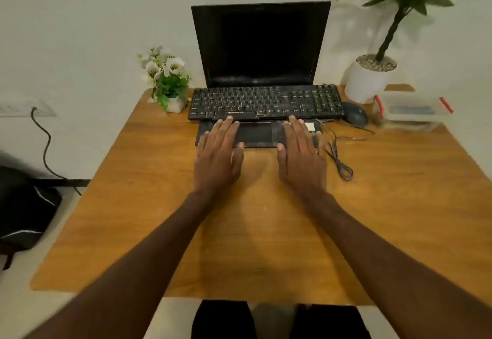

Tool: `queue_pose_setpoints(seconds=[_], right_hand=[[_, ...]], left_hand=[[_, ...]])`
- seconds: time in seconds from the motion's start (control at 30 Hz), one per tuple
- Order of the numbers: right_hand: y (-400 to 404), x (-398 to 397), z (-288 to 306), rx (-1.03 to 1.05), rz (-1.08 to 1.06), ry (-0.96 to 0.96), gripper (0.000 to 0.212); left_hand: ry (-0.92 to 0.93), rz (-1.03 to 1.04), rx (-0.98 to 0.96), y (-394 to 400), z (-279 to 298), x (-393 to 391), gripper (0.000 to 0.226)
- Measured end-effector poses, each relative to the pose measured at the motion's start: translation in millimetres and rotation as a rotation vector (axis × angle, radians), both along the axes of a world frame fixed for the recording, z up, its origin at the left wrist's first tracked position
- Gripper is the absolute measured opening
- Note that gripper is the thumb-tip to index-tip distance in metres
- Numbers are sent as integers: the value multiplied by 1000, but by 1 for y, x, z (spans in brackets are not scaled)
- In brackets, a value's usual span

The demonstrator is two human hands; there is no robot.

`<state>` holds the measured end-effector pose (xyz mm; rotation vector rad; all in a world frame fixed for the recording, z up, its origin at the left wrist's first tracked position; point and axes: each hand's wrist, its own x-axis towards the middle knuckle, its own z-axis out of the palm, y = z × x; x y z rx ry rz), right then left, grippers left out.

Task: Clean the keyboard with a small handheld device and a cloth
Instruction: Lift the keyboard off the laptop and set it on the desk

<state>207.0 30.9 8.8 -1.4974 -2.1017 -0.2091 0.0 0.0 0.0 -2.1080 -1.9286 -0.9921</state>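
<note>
Hands flat above bench [399,205]: left hand [218,157], right hand [302,159], fingers straight, spread, holding nothing, fingertips near front edge of black keyboard [266,101] atop laptop [261,45].

Bare forearms, no sleeves; dark, possibly black, clothing [279,320] on the legs.

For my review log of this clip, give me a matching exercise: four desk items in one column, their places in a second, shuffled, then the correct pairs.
Things:
1. mouse
2. flower pot
3. clear container
4. keyboard

Places:
A. left of the keyboard, by the wall
B. lying across the open laptop's base
C. just right of the keyboard
D. far right, in front of the white planter

Pairs: 1-C, 2-A, 3-D, 4-B
</note>
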Motion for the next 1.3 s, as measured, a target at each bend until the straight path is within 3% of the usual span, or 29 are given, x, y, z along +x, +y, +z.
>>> queue_pose_setpoints(seconds=[0.2, 0.77, 1.3], right_hand=[[-11, -1, -11, 71, -48, -13, 55], [-7, -5, -11, -46, -126, 22, 62], [-2, -1, -16, -50, -91, 16, 59]], left_hand=[[11, 14, 59, -14, -13, 0, 54], [-35, 56, -42, -6, -14, -7, 60], [-23, 73, -20, 0, -24, -9, 47]])
